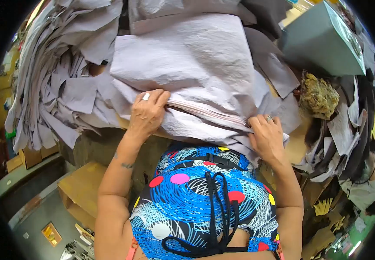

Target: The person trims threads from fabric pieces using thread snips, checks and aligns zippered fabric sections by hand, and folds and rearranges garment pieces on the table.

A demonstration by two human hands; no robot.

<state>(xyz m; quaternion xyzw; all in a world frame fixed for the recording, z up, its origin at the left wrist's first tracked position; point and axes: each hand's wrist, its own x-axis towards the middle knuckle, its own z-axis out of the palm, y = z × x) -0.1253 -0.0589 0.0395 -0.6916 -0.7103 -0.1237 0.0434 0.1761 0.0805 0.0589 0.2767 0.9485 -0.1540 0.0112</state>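
Fabric (187,60) spreads ahead of both hands, its zipper (207,113) running between them; the left hand (147,113) pinches one end, the right hand (266,135) grips the other.

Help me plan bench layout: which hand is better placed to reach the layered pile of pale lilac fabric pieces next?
Left, probably: the left hand is nearer that pile, while the right hand is at the far end of the long pinkish strip.
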